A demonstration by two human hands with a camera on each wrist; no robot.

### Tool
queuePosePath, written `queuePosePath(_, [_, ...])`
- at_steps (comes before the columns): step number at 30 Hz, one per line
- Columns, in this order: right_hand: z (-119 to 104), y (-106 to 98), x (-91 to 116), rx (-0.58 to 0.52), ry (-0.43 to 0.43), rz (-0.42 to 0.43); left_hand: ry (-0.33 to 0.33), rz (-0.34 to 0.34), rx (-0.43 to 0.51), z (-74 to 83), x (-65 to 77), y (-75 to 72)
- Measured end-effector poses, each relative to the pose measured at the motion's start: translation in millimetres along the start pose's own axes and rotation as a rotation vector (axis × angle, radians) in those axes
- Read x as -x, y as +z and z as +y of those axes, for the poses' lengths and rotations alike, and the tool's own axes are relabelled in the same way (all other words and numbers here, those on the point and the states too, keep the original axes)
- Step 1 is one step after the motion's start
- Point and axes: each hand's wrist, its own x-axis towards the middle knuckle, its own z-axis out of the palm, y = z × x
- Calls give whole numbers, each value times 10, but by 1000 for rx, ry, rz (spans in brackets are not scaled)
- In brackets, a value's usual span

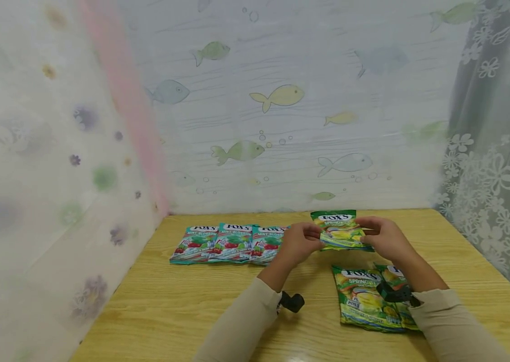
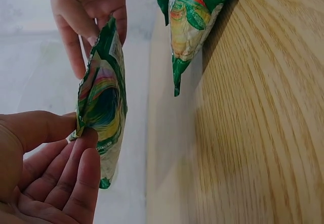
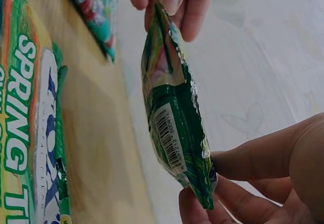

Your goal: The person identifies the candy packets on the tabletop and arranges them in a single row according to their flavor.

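Observation:
Between both hands a green FOX'S candy bag (image 1: 339, 230) is held up near the back of the table. My left hand (image 1: 299, 245) pinches its left lower edge between thumb and fingers, as the left wrist view shows. On the opposite edge my right hand (image 1: 386, 237) pinches it; its barcode (image 3: 169, 138) faces the right wrist camera. Below, under the right forearm, lie two more green bags, the nearer-left one (image 1: 363, 299) overlapping the other (image 1: 395, 274), which the wrist partly covers.
Three teal Mint Blossom bags (image 1: 232, 244) lie overlapped in a row at the back left; the left hand covers the rightmost one's edge. The wooden table (image 1: 182, 311) meets a fish-patterned curtain (image 1: 277, 166) behind. Dark wrist cameras (image 1: 293, 301) sit on both wrists.

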Motion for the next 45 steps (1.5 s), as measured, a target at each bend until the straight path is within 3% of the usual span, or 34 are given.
queuePosePath(21, [-10,228,-38,-28,-46,-38,12,6,-45,-144,119,-244])
queuePosePath(31, [-41,343,-40,-46,-39,-83,26,32,-141,-265,213,-308])
queuePosePath(45, [-6,454,-57,-42,-55,-188,-14,38,-126,-369,317,-349])
